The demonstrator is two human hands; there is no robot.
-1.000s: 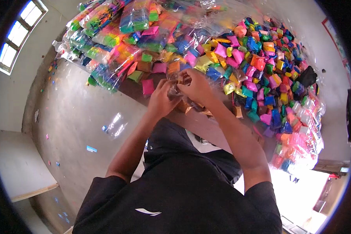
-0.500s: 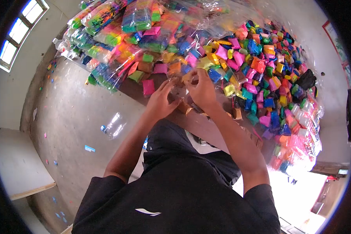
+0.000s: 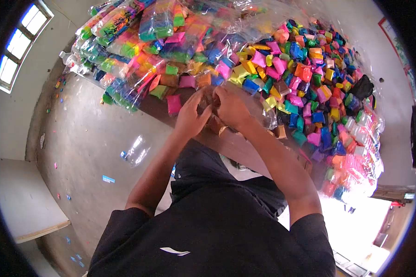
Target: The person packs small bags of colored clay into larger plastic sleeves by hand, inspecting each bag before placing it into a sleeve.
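Observation:
My left hand (image 3: 192,113) and my right hand (image 3: 231,107) meet above the near edge of the brown table (image 3: 235,147), fingers curled and closed together. A small brownish piece seems to be between them, too hidden to name. Just left of my left hand lies a pink packet (image 3: 174,105). Beyond the fingers are an orange packet (image 3: 203,80) and another pink packet (image 3: 187,81). Brown pieces (image 3: 216,123) lie below my hands. To the right of my right hand spreads a large heap of small colourful packets (image 3: 305,74).
Clear plastic bags of colourful packets (image 3: 157,23) cover the table's far left. A black bag (image 3: 363,87) sits at the heap's right. On the floor (image 3: 92,138) lie a clear plastic bottle (image 3: 136,151) and a blue scrap (image 3: 108,179).
My right hand has moved left and closed in against my left hand. The yellowish-brown piece seen in its fingertips before is now hidden. The view has shifted slightly.

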